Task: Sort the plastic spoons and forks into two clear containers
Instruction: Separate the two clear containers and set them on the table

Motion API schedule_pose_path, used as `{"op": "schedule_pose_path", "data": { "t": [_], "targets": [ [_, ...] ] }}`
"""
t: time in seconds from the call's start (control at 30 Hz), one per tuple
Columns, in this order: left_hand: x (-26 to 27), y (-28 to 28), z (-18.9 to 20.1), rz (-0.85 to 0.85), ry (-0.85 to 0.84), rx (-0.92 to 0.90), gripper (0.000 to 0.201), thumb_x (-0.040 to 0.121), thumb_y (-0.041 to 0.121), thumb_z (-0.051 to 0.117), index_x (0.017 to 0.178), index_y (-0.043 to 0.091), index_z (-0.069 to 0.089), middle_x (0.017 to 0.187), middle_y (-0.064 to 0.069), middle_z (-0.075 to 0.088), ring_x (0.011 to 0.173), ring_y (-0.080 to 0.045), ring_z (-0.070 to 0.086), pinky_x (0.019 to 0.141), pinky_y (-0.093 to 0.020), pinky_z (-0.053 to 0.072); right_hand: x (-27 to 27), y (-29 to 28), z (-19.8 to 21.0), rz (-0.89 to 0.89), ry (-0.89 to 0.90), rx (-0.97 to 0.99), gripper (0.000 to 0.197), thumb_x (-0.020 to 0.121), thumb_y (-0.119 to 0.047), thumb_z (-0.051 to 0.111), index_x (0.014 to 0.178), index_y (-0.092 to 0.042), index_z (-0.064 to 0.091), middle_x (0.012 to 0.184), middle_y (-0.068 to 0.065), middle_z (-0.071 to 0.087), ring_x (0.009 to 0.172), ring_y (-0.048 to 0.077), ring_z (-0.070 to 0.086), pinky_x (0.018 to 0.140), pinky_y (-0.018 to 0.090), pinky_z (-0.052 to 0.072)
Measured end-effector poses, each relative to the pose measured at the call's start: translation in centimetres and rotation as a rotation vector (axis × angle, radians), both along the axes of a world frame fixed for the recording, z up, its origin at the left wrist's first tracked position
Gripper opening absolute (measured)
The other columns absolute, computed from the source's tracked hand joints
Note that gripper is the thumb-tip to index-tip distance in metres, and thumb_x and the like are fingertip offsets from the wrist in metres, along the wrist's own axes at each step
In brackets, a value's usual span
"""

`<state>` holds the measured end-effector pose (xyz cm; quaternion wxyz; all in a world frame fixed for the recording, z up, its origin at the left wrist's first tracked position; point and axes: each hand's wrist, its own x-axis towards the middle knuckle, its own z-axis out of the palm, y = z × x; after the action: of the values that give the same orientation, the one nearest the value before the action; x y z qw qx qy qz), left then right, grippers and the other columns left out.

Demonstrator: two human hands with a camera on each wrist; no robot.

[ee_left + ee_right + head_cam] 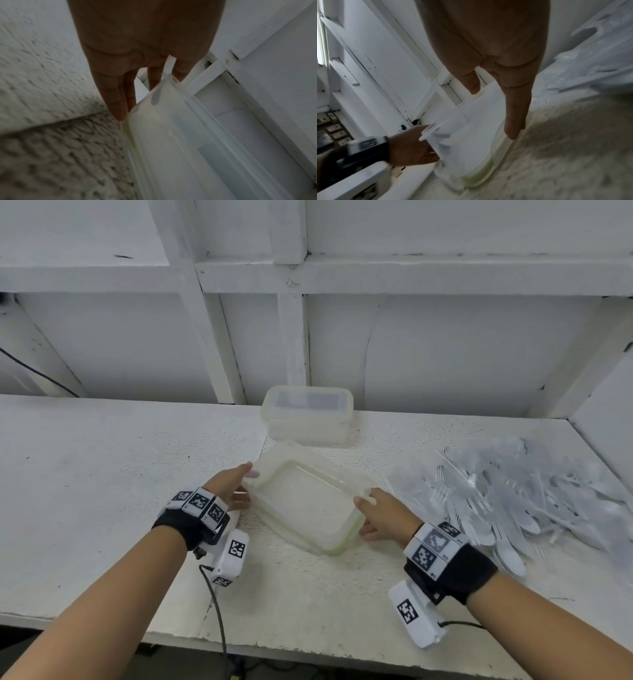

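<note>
Two clear containers on the tabletop (102,474): one (307,414) with its lid on sits at the back by the wall, the other (308,505) is open, closer in, and turned at an angle. Both hands are on the open one. Left hand (230,486) has it by the left end, right hand (383,517) by the right end, each grip closed around the rim with the thumb on top. One big heap of plastic spoons and forks (534,498) lies to the right, way too tangled to count. Only the head view shows that heap clearly and the lidded box; the right wrist view shows the left hand (412,147) across the container. Rough white tabletop, white panelled wall (445,344) behind it.
</note>
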<state>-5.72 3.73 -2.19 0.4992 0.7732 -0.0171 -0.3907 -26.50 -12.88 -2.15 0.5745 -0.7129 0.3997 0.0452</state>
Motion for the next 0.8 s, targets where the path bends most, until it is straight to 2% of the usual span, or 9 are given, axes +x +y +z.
{"op": "schedule_pose_path", "data": {
  "t": [0.07,0.2,0.33,0.4,0.53,0.6,0.7,0.73,0.8],
  "targets": [
    [-0.2,0.9,-0.3,0.024,0.037,0.001,0.027,0.096,0.031,0.048,0.091,0.008,0.062,0.083,-0.014,0.052,0.072,-0.026,0.054,0.067,-0.032,0.048,0.6,-1.1,0.5,0.025,0.011,-0.016,0.041,0.098,-0.03,0.041,0.133,-0.008,0.041,0.096,0.01,0.058,0.085,0.026,0.062,0.084,0.038,0.055],
    [-1.1,2.3,-0.8,0.032,0.072,-0.011,0.027,0.096,0.03,0.049,0.104,0.006,0.059,0.083,-0.015,0.05,0.07,-0.027,0.055,0.069,-0.033,0.05,1.5,-2.8,1.3,0.059,0.048,0.005,0.039,0.099,-0.028,0.041,0.122,0.002,0.051,0.09,0.011,0.06,0.086,0.027,0.062,0.082,0.036,0.054],
    [-0.6,2.8,0.0,-0.069,0.052,0.087,0.035,0.097,0.041,0.043,0.097,0.009,0.059,0.084,-0.012,0.056,0.07,-0.024,0.057,0.066,-0.032,0.049,2.3,-3.6,2.6,0.058,0.184,-0.022,0.048,0.099,-0.032,0.041,0.131,0.004,0.042,0.111,0.025,0.059,0.09,0.032,0.063,0.08,0.035,0.054],
    [1.0,2.6,1.2,-0.12,-0.041,0.185,0.036,0.098,0.042,0.04,0.095,0.011,0.058,0.09,-0.01,0.06,0.076,-0.023,0.057,0.068,-0.032,0.048,2.6,-4.9,4.2,0.107,0.236,-0.12,0.051,0.099,-0.033,0.041,0.135,0.003,0.038,0.113,0.024,0.06,0.088,0.031,0.065,0.078,0.035,0.056],
    [6.0,0.2,4.3,-0.106,-0.269,0.162,0.025,0.099,0.029,0.042,0.099,0.009,0.057,0.096,-0.008,0.06,0.083,-0.021,0.056,0.071,-0.032,0.046,4.9,-9.5,8.0,0.149,0.105,-0.188,0.04,0.098,-0.022,0.047,0.128,0.004,0.047,0.096,0.015,0.063,0.075,0.022,0.064,0.071,0.032,0.056],
    [8.7,-2.2,5.7,-0.066,-0.348,0.106,0.023,0.098,0.023,0.045,0.105,0.005,0.058,0.09,-0.007,0.061,0.076,-0.018,0.056,0.066,-0.029,0.045,7.0,-11.9,9.1,0.129,0.036,-0.172,0.035,0.097,-0.018,0.048,0.124,0.004,0.05,0.089,0.011,0.061,0.073,0.019,0.06,0.068,0.03,0.053],
    [12.0,-6.4,6.6,-0.066,-0.396,0.085,0.029,0.097,0.017,0.046,0.116,-0.002,0.056,0.079,-0.005,0.058,0.069,-0.017,0.054,0.063,-0.027,0.044,10.3,-14.9,8.8,0.082,-0.016,-0.181,0.03,0.096,-0.018,0.05,0.119,0.002,0.053,0.088,0.007,0.061,0.075,0.016,0.059,0.068,0.03,0.051],
    [12.8,-7.7,6.4,-0.083,-0.394,0.1,0.03,0.097,0.016,0.046,0.118,-0.003,0.055,0.081,-0.006,0.059,0.071,-0.018,0.054,0.065,-0.028,0.045,11.3,-15.6,8.2,0.066,-0.026,-0.186,0.029,0.096,-0.019,0.05,0.116,0.001,0.054,0.09,0.007,0.062,0.075,0.015,0.059,0.069,0.03,0.051],
    [14.0,-10.0,5.6,-0.135,-0.372,0.16,0.032,0.098,0.016,0.044,0.122,-0.004,0.052,0.097,-0.011,0.06,0.086,-0.022,0.055,0.078,-0.034,0.045,12.8,-16.6,6.5,0.031,-0.043,-0.17,0.025,0.096,-0.019,0.05,0.113,-0.002,0.056,0.094,0.009,0.061,0.074,0.014,0.058,0.069,0.029,0.051]
  ]
}}
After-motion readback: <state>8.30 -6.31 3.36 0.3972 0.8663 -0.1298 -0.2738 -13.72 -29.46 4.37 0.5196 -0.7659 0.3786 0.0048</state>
